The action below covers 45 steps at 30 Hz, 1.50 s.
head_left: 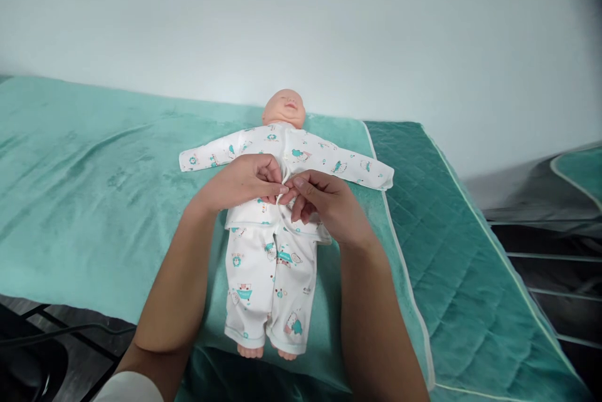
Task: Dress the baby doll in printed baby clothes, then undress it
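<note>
And here we are, right over the doll (284,108), lying on its back in the middle of the view, its head at twelve o'clock and its bare feet (249,350) down at six. Both hands are busy at the belly: the left hand (251,181) comes in from seven o'clock, thumb and fingertips pinching a thin white string (285,174) on the shirt front; the right hand (328,198) swings in from five, thumb and forefinger pinching that same spot, its other fingers curled in. The fingertips are almost meeting, and whether there's a knot between them, I cannot tell! Look at the outfit: a white printed shirt (308,145), one sleeve stretched toward nine o'clock, the other toward three, and matching trousers (249,292) running down to six, the hem of the shirt lapping over their top. Underneath it all, a pale green blanket (108,201) sweeps off toward nine o'clock, its white-edged border passing to the right of the doll. Past that border, from three to five, a darker quilted cover (456,270) shows. A plain wall (329,26) fills twelve o'clock, metal bars (555,258) sit out beyond four, and down by seven, a white cuff (129,387) circles the left arm.
</note>
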### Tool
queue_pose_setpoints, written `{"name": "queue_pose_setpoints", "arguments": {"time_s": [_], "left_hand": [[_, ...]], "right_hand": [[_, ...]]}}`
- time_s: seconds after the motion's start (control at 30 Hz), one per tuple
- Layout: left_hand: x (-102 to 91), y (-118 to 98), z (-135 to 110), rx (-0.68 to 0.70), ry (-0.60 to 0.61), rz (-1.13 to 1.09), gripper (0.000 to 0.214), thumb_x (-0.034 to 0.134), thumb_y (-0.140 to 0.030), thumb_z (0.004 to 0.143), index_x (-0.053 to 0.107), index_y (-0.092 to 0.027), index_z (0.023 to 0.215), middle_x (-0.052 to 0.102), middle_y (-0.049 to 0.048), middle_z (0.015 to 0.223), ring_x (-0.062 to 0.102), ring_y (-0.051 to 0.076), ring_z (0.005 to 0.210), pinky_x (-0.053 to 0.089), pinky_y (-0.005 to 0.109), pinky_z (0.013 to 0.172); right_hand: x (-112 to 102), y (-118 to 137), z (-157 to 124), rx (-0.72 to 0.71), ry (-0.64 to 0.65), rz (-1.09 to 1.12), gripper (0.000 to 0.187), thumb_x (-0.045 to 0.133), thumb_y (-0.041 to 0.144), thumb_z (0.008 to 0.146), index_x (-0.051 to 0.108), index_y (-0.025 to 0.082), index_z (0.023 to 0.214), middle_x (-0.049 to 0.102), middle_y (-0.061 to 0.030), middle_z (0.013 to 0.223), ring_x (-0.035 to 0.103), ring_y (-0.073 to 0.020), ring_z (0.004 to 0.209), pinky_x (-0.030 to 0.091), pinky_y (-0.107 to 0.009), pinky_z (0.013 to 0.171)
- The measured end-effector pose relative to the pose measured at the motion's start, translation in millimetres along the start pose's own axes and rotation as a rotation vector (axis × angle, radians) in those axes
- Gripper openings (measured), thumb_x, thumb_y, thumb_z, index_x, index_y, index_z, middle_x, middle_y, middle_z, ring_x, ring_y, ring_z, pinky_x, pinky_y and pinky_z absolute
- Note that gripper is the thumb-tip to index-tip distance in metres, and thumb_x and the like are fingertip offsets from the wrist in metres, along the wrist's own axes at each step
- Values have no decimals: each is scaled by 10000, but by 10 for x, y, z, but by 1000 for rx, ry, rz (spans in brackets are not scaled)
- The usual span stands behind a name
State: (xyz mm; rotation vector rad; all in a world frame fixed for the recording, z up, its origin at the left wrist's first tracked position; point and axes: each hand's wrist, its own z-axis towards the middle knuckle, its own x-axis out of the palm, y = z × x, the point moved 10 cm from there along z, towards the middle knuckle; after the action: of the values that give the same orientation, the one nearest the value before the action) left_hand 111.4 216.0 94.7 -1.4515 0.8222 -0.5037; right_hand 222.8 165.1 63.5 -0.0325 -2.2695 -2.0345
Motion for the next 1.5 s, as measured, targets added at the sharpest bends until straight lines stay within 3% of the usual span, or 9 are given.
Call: {"name": "queue_pose_setpoints", "arguments": {"time_s": [0.27, 0.53, 0.87, 1.27, 1.5], "left_hand": [[35, -8, 7, 25, 30, -59, 149, 714, -187, 797, 585, -183, 872, 662, -11, 773, 647, 109, 714, 537, 247, 682], [53, -21, 3, 23, 37, -48, 133, 673, -215, 819, 567, -196, 898, 649, -15, 788, 632, 110, 720, 528, 248, 681], [40, 0, 13, 4, 5, 6, 166, 581, -101, 747, 538, -204, 870, 591, -31, 750, 589, 99, 687, 478, 226, 630], [21, 16, 18, 6, 19, -87, 167, 625, -95, 723, 541, -196, 827, 568, -34, 713, 564, 81, 641, 494, 223, 623], [13, -30, 24, 30, -11, -50, 196, 608, -59, 686, 484, -200, 743, 453, -54, 651, 439, 62, 570, 358, 210, 521]], "right_hand": [[8, 36, -26, 7, -10, -18, 372, 693, 549, 916, 686, 177, 915, 772, -56, 834, 633, -101, 511, 438, -210, 452], [27, 40, -29, -4, 20, -28, 366, 685, 542, 925, 708, 177, 918, 780, -69, 875, 634, -104, 534, 459, -222, 472], [32, 54, -36, -10, 26, -36, 355, 701, 529, 917, 720, 176, 946, 769, -54, 845, 630, -95, 527, 439, -209, 451], [43, 34, -30, -7, 7, -10, 354, 695, 537, 924, 640, 188, 925, 757, -36, 813, 630, -98, 506, 459, -207, 451], [71, 32, -19, -13, 36, 16, 326, 695, 506, 933, 624, 188, 918, 754, -23, 804, 639, -95, 505, 453, -198, 446]]}}
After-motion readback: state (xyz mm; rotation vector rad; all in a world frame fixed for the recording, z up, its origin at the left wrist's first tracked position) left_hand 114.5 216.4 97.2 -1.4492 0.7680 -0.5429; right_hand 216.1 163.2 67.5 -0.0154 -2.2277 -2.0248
